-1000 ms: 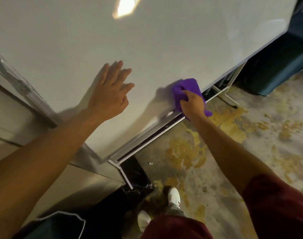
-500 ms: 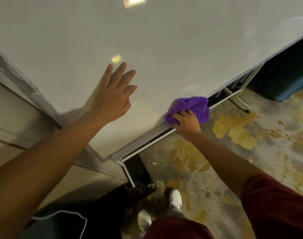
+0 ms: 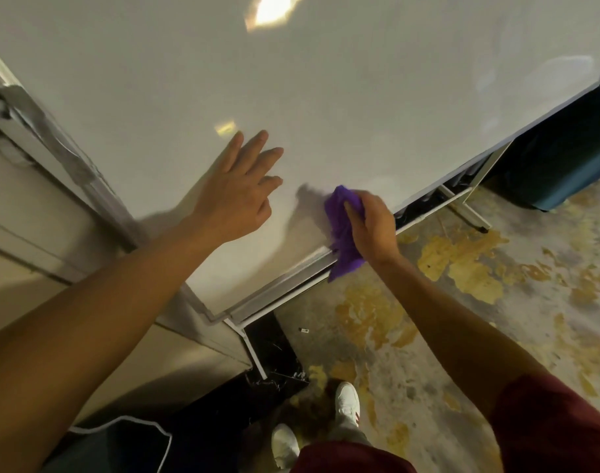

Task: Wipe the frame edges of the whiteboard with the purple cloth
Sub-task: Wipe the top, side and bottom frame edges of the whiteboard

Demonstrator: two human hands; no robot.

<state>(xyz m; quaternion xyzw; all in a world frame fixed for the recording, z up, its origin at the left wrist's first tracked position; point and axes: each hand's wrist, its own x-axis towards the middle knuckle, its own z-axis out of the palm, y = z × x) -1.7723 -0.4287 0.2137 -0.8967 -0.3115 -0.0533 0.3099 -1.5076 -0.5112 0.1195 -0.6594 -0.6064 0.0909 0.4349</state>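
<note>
Stained concrete floor (image 3: 462, 336) with yellow patches spread beneath a big whiteboard (image 3: 326, 97), whose glossy face filled the upper view and carried a glare spot near the top. Along its lower side ran the pale frame edge (image 3: 291, 268), with a tray rail just below it.

The right hand (image 3: 373, 227) gripped the purple cloth (image 3: 343, 233), fingers curled round the bunched fabric, and held it against the board where the face met the lower frame edge; a loose tail of cloth hung below the rail. The left hand (image 3: 237, 196) lay flat on the board face, fingers straight and spread, holding nothing, just beside the cloth.

Several things looked likely to go amiss. Much of the cloth sat on the board face rather than on the frame, so a stroke could polish the panel and skip the edge. That hanging tail could snag on the rail or its brackets. The board seemed to stand on a legged stand (image 3: 469, 206), so a hard push might shift it if the bracing palm slipped on the slick surface. White shoes (image 3: 348, 404) stood close to the dark base, a possible trip.
</note>
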